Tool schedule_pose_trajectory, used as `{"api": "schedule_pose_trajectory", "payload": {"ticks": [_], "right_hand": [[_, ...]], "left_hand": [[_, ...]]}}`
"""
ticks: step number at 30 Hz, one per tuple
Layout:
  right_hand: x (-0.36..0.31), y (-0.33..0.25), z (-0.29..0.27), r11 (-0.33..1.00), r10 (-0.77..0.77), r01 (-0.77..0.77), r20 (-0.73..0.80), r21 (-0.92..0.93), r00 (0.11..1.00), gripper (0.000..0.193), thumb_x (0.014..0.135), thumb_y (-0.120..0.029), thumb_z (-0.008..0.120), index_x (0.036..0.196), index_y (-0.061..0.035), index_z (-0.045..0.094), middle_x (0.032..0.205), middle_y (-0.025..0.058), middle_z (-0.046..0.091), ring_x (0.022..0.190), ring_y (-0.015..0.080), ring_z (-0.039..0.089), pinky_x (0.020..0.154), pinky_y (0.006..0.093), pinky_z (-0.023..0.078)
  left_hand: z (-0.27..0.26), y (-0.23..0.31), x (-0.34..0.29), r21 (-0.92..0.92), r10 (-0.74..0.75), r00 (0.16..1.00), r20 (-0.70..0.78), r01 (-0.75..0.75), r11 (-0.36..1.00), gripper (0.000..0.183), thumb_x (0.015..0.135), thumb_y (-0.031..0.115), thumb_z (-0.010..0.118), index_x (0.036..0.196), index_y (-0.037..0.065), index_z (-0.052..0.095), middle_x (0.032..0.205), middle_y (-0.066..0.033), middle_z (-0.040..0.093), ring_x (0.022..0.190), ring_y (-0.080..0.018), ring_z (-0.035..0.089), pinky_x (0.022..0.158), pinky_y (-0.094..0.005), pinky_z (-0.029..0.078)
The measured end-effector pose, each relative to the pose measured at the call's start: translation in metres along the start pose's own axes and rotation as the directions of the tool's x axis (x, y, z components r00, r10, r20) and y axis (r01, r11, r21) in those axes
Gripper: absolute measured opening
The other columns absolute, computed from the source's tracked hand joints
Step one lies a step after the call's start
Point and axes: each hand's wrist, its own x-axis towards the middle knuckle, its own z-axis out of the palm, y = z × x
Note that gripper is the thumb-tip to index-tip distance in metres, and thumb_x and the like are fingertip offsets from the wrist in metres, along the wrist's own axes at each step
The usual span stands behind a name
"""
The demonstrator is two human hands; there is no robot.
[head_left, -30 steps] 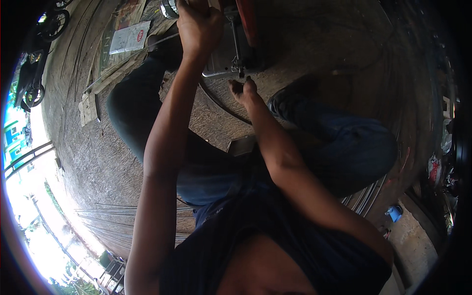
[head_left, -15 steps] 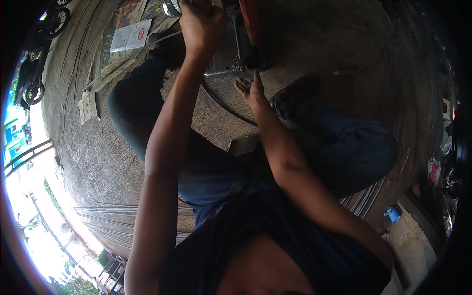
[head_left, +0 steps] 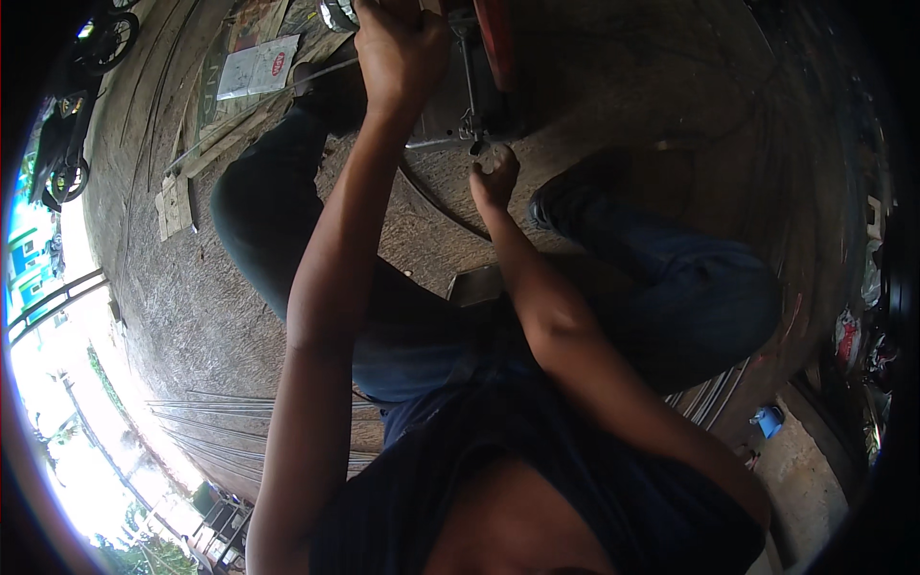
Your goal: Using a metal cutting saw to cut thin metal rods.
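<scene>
At the top edge, my left hand point(head_left: 407, 62) is closed, fingers wrapped round something on the upper part of a floor-standing machine; what it grips is mostly cut off by the frame. The machine has a grey metal base point(head_left: 441, 129), a long red part point(head_left: 494, 43) and a metal screw rod point(head_left: 471, 81) with a small dark end piece point(head_left: 476, 148) nearest me. Just below that end piece is my right hand point(head_left: 495, 179), its fingers half curled and the thumb apart. I see nothing held in it.
My bent legs point(head_left: 685, 297) lie on both sides of the machine. A dark cable or hose point(head_left: 436, 203) curves over the rough floor. Thin metal rods point(head_left: 211, 417) lie at left. A white printed sheet point(head_left: 257, 69) rests on boards; a blue object point(head_left: 768, 421) is at lower right.
My right hand has turned, and its outstretched fingers have curled in below the rod's end piece. The left hand keeps its grip and has barely moved.
</scene>
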Motion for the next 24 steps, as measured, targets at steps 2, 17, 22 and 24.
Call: {"api": "schedule_pose_trajectory", "payload": {"ticks": [2,17,22,24], "right_hand": [[0.003,-0.019,-0.024,0.922,-0.375,0.379,0.412,0.077,0.83,0.031,0.079,-0.018,0.075,0.104,-0.002,0.065,0.113,0.0202,0.063,0.099,0.0331,0.062,0.094,0.0448,0.046],[0.063,-0.006,-0.008,0.645,0.394,-0.729,0.719,0.227,0.573,0.037,0.083,-0.021,0.074,0.106,0.0052,0.065,0.106,0.0176,0.065,0.102,0.0299,0.065,0.079,0.044,0.063],[0.053,-0.04,-0.005,0.517,0.615,-0.788,0.495,0.333,0.613,0.05,0.087,-0.032,0.07,0.11,0.0111,0.061,0.117,0.0232,0.058,0.105,0.0341,0.063,0.076,0.0492,0.063],[0.06,-0.041,-0.011,0.525,0.614,-0.79,0.502,0.316,0.609,0.053,0.088,-0.035,0.069,0.111,0.012,0.06,0.118,0.0242,0.058,0.103,0.0346,0.064,0.074,0.0483,0.064]], "left_hand": [[0.0,-0.013,-0.013,-0.048,-0.079,0.997,-0.012,0.079,0.996,0.06,0.084,-0.004,0.043,0.143,0.005,0.037,0.138,-0.022,0.049,0.131,-0.0405,0.044,0.107,-0.0426,0.033],[0.008,0.004,-0.002,0.117,0.027,1.0,-0.012,-0.025,0.993,0.05,0.09,0.002,0.048,0.139,0.003,0.037,0.137,-0.0259,0.047,0.124,-0.044,0.048,0.103,-0.0431,0.038],[-0.002,0.014,-0.002,-0.335,-0.211,0.977,-0.016,0.194,0.922,0.052,0.088,0.0,0.047,0.139,0.003,0.036,0.131,-0.0286,0.051,0.12,-0.0468,0.051,0.1,-0.0461,0.04],[-0.002,0.011,-0.004,-0.217,-0.557,0.803,0.211,0.594,0.775,0.052,0.087,0.0,0.047,0.138,0.003,0.037,0.131,-0.0272,0.052,0.12,-0.0466,0.051,0.098,-0.0448,0.042]]}}
